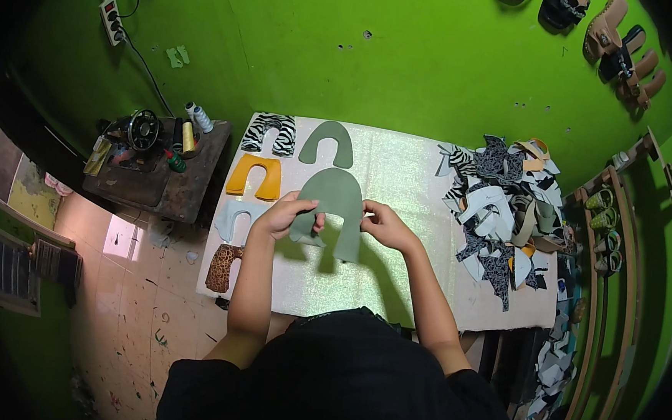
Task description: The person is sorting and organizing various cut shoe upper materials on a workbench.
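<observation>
At centre frame our left hand (285,216) and right hand (385,227) pinch a green arch-shaped piece (332,210) over the bench (399,183). A yellow piece (255,176) lies left.

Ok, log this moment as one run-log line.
left hand: grips green arch piece | right hand: grips same piece | piece: lifted over table | nearby: yellow piece, scrap pile
</observation>
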Demonstrator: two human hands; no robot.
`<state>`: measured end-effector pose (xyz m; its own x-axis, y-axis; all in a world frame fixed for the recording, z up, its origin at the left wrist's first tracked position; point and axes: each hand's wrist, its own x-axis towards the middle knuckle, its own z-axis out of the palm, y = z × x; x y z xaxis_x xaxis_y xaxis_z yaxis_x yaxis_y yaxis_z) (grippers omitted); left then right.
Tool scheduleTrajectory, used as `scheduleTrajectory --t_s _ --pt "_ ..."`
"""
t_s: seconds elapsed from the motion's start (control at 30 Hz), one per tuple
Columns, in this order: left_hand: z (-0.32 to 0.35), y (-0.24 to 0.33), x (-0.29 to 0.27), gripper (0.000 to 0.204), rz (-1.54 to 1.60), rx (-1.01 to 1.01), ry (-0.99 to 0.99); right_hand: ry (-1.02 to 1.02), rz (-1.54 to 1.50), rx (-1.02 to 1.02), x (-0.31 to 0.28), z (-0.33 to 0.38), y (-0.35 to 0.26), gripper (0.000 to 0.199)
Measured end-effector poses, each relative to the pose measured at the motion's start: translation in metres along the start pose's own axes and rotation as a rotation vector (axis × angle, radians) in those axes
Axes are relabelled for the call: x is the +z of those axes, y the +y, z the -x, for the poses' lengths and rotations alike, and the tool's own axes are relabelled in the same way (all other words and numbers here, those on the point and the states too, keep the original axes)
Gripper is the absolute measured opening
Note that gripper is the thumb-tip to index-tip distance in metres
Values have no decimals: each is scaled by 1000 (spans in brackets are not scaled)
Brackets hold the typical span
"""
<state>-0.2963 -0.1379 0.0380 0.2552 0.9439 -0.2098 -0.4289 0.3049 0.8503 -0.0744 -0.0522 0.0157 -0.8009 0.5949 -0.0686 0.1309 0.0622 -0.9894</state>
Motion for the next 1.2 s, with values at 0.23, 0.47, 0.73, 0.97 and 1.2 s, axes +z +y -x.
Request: scheduleTrajectory --t_s 0.23,0.47,0.73,0.97,1.2 --pt "-4 -11 22 19 132 80 -30 -105 -133 86 7 0 15 40" --pt "-4 -11 23 19 129 70 -38 -210 -267 209 8 7 0 23" --pt "3 -2 20 19 111 106 23 -30 -232 124 -2 13 3 31" --pt "3 -2 17 18 210 164 44 -30 -453 -38 6 19 -4 46" --pt "7 0 16 18 153 158 58 -15 -336 10 4 22 -2 50"
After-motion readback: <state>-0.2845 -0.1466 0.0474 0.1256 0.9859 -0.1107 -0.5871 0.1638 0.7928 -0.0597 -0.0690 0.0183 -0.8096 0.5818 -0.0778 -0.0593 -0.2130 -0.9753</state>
